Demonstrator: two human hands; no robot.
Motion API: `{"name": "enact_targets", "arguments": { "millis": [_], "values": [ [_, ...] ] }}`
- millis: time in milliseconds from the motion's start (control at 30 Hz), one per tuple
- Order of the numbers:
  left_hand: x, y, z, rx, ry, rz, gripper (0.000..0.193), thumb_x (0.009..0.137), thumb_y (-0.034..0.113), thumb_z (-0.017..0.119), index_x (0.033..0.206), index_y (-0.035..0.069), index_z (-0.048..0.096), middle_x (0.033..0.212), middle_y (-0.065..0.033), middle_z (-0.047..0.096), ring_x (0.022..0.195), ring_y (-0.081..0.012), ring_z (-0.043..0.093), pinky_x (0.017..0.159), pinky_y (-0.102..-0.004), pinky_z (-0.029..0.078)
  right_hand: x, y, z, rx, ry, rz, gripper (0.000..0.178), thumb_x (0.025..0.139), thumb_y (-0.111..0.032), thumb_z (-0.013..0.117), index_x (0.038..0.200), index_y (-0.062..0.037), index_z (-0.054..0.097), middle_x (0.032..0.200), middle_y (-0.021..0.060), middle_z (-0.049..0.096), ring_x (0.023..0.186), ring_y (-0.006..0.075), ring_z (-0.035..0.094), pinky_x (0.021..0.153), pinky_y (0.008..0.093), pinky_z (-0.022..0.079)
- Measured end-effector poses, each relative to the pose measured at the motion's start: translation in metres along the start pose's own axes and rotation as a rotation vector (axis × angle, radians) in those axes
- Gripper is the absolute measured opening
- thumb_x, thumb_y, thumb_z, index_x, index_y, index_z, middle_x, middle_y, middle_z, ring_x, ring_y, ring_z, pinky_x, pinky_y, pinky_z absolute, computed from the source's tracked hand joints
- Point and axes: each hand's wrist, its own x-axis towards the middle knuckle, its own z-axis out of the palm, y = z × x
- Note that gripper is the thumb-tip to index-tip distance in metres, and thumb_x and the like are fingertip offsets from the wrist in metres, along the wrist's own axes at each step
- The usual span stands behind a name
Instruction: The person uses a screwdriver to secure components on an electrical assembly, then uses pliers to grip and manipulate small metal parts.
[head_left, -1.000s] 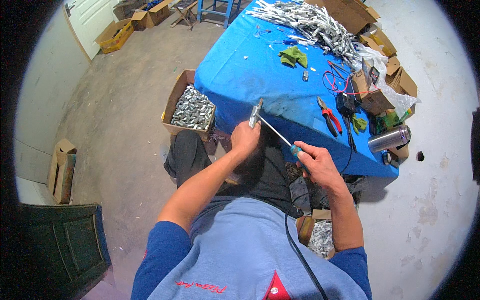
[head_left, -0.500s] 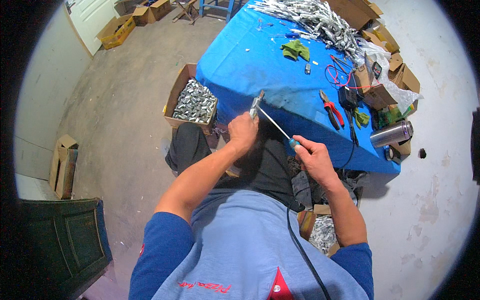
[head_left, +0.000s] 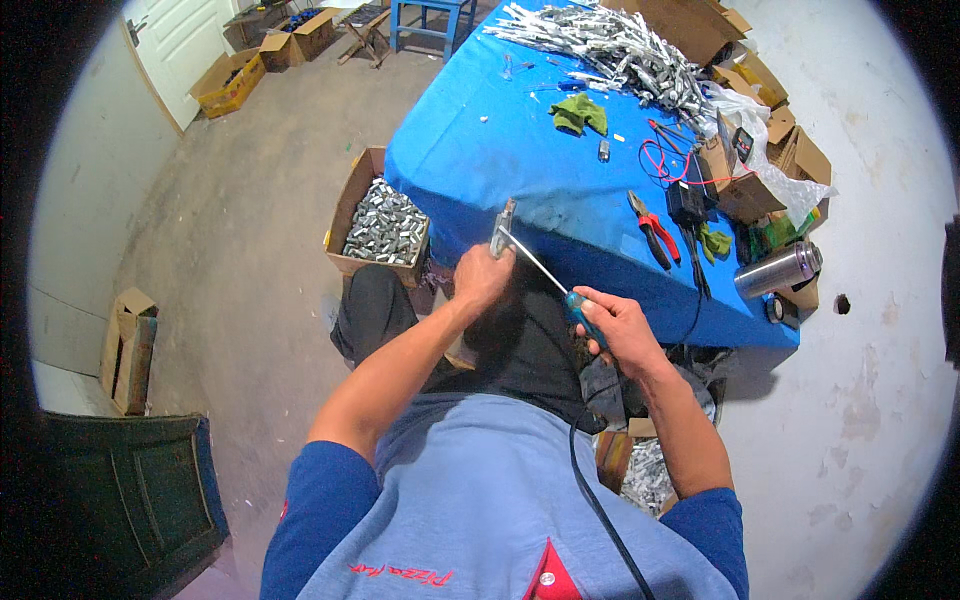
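My left hand (head_left: 484,275) is closed around a small silvery metal part (head_left: 500,236), its brownish end pointing up past the near edge of the blue-covered table (head_left: 440,150). From the right, my right hand (head_left: 617,328) grips the teal handle of a screwdriver (head_left: 540,264). The tip of its long shaft meets the metal part just above my left fingers. Exactly what kind of part it is, I cannot make out. Pliers with red and black handles (head_left: 655,230) lie on the table to the right of my hands.
A carton of small metal pieces (head_left: 383,225) stands left of the table. Long silvery strips (head_left: 620,50) are heaped at the back. Green cloths (head_left: 578,114), a black adapter (head_left: 686,204) and a steel flask (head_left: 778,270) are on the table. A black cable (head_left: 600,495) hangs down my front.
The view has shifted slightly. My right hand has turned around the screwdriver handle, more of which now shows. The tip stays against the metal part in my left hand.
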Motion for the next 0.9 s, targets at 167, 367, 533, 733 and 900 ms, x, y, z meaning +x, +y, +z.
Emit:
{"name": "enact_targets", "arguments": {
  "millis": [167, 367, 533, 733, 900],
  "values": [
    [0.012, -0.008, 0.011, -0.480, -0.207, -0.154, 0.051, 0.088, 0.048, 0.066, 0.065, 0.004, 0.056, 0.058, -0.0019, 0.052, 0.047, -0.0140, 0.047, 0.045, -0.0341, 0.036, -0.004, -0.005, -0.007, 0.086, -0.056, -0.008, 0.047, 0.095, -0.021, 0.059, 0.139, -0.0034, 0.051, 0.085, 0.0034, 0.063, 0.058, 0.0070, 0.057, 0.044, 0.0214, 0.042],
    [0.013, -0.002, 0.004, -0.602, -0.244, -0.197, 0.048, 0.091, 0.044, 0.064, 0.067, 0.003, 0.057, 0.061, -0.0028, 0.054, 0.048, -0.0172, 0.048, 0.047, -0.0364, 0.037, -0.011, -0.015, -0.012, -0.068, -0.014, -0.064, 0.052, 0.092, -0.015, 0.057, 0.141, 0.0004, 0.048, 0.093, 0.0062, 0.066, 0.063, 0.0103, 0.062, 0.048, 0.0235, 0.047],
    [0.004, 0.005, 0.002, -0.182, -0.019, -0.023, 0.048, 0.091, 0.044, 0.061, 0.076, -0.002, 0.063, 0.065, -0.0171, 0.062, 0.063, -0.0341, 0.063, 0.061, -0.0468, 0.047, -0.026, -0.024, -0.012, -0.199, 0.004, -0.111, 0.049, 0.094, -0.017, 0.056, 0.140, -0.0016, 0.049, 0.095, 0.0049, 0.065, 0.063, 0.0093, 0.061, 0.052, 0.0236, 0.048],
    [0.000, 0.015, -0.008, -0.051, -0.009, -0.057, 0.042, 0.089, 0.041, 0.059, 0.088, 0.000, 0.070, 0.088, -0.0281, 0.067, 0.089, -0.0479, 0.064, 0.077, -0.0542, 0.049, -0.018, -0.015, -0.011, -0.174, -0.082, -0.088, 0.044, 0.097, -0.020, 0.054, 0.138, -0.0048, 0.052, 0.091, 0.0022, 0.065, 0.059, 0.0062, 0.057, 0.050, 0.0220, 0.045],
    [-0.001, 0.015, -0.012, -0.007, 0.009, -0.047, 0.041, 0.088, 0.040, 0.060, 0.089, 0.000, 0.070, 0.088, -0.0272, 0.068, 0.089, -0.0475, 0.064, 0.079, -0.0541, 0.050, -0.015, -0.008, -0.009, -0.140, -0.071, -0.068, 0.044, 0.097, -0.020, 0.054, 0.138, -0.0059, 0.052, 0.090, 0.0023, 0.066, 0.058, 0.0057, 0.056, 0.049, 0.0210, 0.043]
  ]
}}
